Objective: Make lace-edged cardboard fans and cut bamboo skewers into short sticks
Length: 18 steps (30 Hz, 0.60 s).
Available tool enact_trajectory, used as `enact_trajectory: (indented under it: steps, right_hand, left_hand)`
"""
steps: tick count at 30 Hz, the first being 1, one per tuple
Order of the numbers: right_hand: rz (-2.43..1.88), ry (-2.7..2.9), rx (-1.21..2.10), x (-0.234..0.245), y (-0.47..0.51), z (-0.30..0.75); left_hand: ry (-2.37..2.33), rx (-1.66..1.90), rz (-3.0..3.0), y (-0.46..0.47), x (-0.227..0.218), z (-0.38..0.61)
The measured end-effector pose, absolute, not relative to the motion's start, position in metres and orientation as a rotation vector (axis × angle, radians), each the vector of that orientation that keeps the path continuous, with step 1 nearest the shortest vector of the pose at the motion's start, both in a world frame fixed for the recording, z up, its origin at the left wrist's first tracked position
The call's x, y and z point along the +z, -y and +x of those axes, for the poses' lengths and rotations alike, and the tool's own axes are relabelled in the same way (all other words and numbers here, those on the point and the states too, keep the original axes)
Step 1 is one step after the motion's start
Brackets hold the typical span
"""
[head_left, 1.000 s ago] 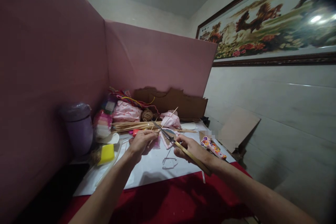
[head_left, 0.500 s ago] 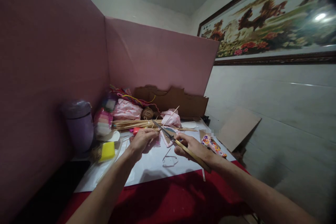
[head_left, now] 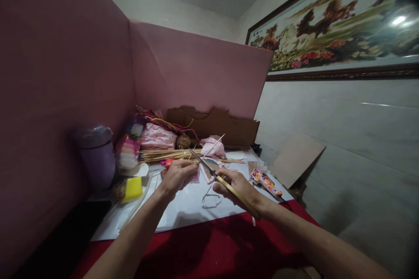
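Between the pinched thumb and fingers of my left hand is a thin bamboo stick, its far end slanting up to the right. Another short stick end shows just above those fingers. My right hand is wrapped around scissors with long yellowish handles and dark blades. The blades point away to the left and cross the bamboo stick close to my left fingertips. Whether the blade edges touch the stick is too small to tell. Below the hands, a small outline shape of white sticks lies on the white sheet.
Behind my hands lie a bundle of bamboo sticks, a twine ball and pink cloth. A yellow block and a lidded purple container stand left. To the right rests a flower-patterned glue gun. Torn cardboard leans at the back.
My right hand and the scissors have shifted slightly left, toward my left hand. The left hand keeps its pinch on the bamboo stick, nearly still.
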State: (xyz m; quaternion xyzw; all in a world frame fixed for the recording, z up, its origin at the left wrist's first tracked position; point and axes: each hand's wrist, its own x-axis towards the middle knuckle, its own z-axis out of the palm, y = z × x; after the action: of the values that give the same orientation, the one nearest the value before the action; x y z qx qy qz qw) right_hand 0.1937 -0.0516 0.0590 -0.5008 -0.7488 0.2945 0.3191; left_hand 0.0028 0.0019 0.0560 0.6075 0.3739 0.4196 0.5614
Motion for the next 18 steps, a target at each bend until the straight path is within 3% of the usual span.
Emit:
enact_trajectory:
  steps: [13, 18]
  right_hand:
    - [-1.315, 1.894, 0.672, 0.045, 0.045, 0.193]
    - [-1.305, 1.881, 0.681, 0.043, 0.046, 0.190]
  left_hand:
    - [-1.114, 1.478, 2.210, 0.002, 0.041, 0.010]
    - [-1.108, 1.442, 2.023, 0.002, 0.043, 0.007]
